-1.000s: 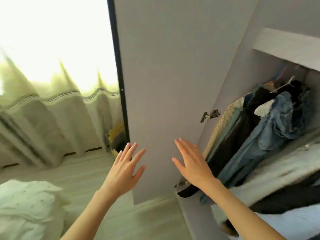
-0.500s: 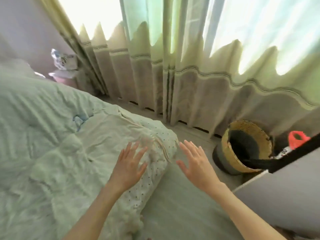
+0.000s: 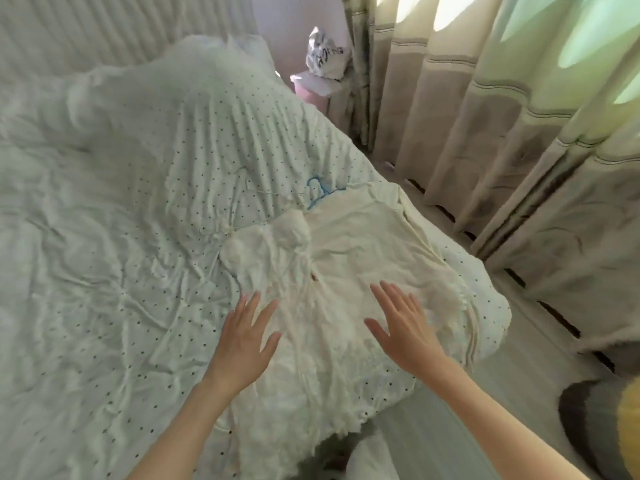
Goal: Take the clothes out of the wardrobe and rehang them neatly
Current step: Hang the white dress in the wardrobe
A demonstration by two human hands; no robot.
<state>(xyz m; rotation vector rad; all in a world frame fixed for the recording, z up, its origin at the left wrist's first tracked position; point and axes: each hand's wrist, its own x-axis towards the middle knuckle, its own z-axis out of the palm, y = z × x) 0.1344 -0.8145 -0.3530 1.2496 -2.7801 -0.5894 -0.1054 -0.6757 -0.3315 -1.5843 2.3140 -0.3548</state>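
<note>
The dotted bedspread (image 3: 121, 254) covers the bed, creased all over. On it, near the bed's right edge, lies a pile of white clothes (image 3: 346, 271), a fluffy piece on the left and a smooth shirt-like piece on the right, running down to the bed's near corner. Two wire hangers show at the top of the pile: a pale hanger (image 3: 239, 199) and, to its right, a blue hanger (image 3: 320, 190) with its hook poking out from under the smooth cloth.

The left hand (image 3: 242, 337) hovers at the pile's left border, fingers straight and spread, holding nothing. The right hand (image 3: 403, 329) is over the pile's right half in the same flat, empty pose. Whether either palm touches the cloth is hard to tell from this angle.

The step looks like picking one garment to rehang. It would go best by separating the top piece first, finding its collar and the hanger within, then lifting by the shoulders so the fluffy cloth does not drag the rest off the edge. Beyond the bed hang the curtains (image 3: 485, 116).
</note>
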